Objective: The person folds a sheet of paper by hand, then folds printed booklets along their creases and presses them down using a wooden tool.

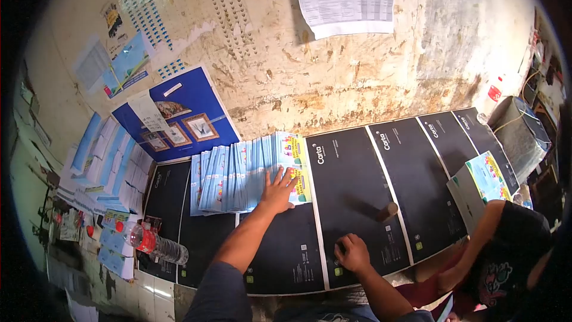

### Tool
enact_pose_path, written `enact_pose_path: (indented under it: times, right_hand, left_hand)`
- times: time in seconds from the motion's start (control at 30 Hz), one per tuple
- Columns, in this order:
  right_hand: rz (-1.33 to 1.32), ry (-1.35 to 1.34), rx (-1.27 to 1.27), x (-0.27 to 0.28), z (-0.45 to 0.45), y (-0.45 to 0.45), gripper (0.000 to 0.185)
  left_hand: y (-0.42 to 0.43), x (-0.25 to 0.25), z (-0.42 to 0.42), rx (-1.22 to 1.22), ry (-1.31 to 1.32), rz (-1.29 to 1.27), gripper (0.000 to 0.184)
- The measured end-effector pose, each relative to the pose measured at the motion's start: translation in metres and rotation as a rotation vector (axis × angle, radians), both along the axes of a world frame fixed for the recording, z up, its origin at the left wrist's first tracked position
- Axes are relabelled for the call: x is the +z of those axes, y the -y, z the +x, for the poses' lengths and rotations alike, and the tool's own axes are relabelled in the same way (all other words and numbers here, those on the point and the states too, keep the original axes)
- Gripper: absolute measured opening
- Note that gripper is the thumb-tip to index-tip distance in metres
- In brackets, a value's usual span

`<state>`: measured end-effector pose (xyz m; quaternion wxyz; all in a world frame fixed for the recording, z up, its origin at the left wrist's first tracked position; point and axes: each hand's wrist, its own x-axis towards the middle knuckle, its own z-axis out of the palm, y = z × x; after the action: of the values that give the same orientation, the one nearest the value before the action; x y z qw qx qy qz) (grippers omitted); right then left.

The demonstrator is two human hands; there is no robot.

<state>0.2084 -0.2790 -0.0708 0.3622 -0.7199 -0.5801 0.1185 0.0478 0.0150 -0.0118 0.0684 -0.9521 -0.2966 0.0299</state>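
Observation:
Fanned-out booklets (229, 173) with pale blue and colourful covers lie in an overlapping row along the back of the black table. My left hand (278, 189) presses flat on the right end of that row, fingers spread over the topmost yellow-printed booklet (302, 170). Near the table's front edge, my right hand (354, 252) rests on the black surface with its fingers curled in; I see nothing in it. A short brown cylinder (389, 211) stands just beyond it, to the right, apart from the hand.
Stacked booklets (113, 167) rise at the left beside a blue picture board (185, 116). A plastic bottle (158, 244) lies at the left edge. Another booklet pile (481, 182) sits at the right, near a seated person (506, 250). The wall carries papers (345, 3).

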Motion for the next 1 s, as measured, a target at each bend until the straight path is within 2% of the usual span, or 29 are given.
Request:
enact_pose_path:
  times: [0.13, 0.23, 0.3, 0.4, 0.5, 0.53, 0.6, 0.67, 0.7, 0.73, 0.77, 0.8, 0.83, 0.87, 0.93, 1.0]
  right_hand:
    - [0.012, 0.038, 0.006, 0.003, 0.000, -0.002, 0.020]
    - [-0.001, 0.008, -0.007, -0.003, 0.001, -0.004, 0.021]
    - [-0.002, 0.055, -0.029, -0.008, 0.000, -0.001, 0.023]
    - [-0.025, 0.035, -0.014, -0.006, 0.000, 0.000, 0.024]
    - [0.001, 0.042, -0.008, 0.002, -0.003, 0.000, 0.024]
    - [0.016, 0.034, -0.022, 0.003, -0.004, 0.000, 0.024]
    - [0.017, 0.063, -0.021, -0.003, -0.005, 0.002, 0.024]
    - [0.033, 0.087, -0.020, -0.006, -0.001, -0.003, 0.023]
    - [0.042, 0.076, -0.009, -0.008, -0.004, -0.002, 0.022]
    - [0.097, 0.112, -0.009, -0.014, -0.004, 0.008, 0.022]
    - [0.187, 0.156, 0.030, -0.015, 0.002, 0.000, 0.023]
    - [0.174, 0.117, 0.034, -0.005, 0.001, -0.011, 0.020]
    - [0.112, 0.057, 0.000, -0.002, -0.007, -0.002, 0.017]
    - [0.070, 0.054, -0.001, -0.010, -0.007, 0.005, 0.020]
    - [0.047, 0.064, 0.016, -0.007, 0.000, -0.002, 0.023]
    - [-0.288, 0.060, 0.048, 0.000, -0.004, 0.001, 0.045]
  left_hand:
    - [0.006, 0.006, -0.004, 0.002, 0.001, -0.017, 0.116]
    - [0.006, 0.007, -0.014, 0.001, 0.034, 0.098, 0.125]
    - [0.016, 0.018, -0.022, 0.151, 0.094, -0.035, 0.127]
    - [0.025, 0.030, -0.031, 0.064, 0.182, 0.056, 0.120]
    - [0.037, 0.040, -0.032, 0.161, 0.252, 0.049, 0.110]
    - [0.035, 0.028, -0.031, 0.167, 0.251, 0.050, 0.110]
    - [0.029, -0.010, -0.031, -0.026, 0.327, 0.310, 0.096]
    - [0.029, -0.025, -0.033, 0.064, 0.044, -0.032, 0.087]
    - [0.034, -0.014, -0.032, 0.049, 0.073, 0.006, 0.084]
    - [0.033, -0.013, -0.023, 0.056, 0.267, -0.032, 0.082]
    - [0.049, 0.015, -0.018, 0.145, 0.356, -0.107, 0.075]
    - [0.035, -0.012, -0.023, 0.056, 0.429, 0.079, 0.073]
    - [0.036, -0.026, -0.031, 0.081, 0.415, 0.001, 0.075]
    - [0.046, -0.017, -0.040, 0.153, 0.158, -0.090, 0.074]
    - [0.057, -0.021, -0.054, 0.105, 0.448, 0.052, 0.072]
    - [0.080, -0.005, -0.065, 0.220, 0.513, -0.018, 0.071]
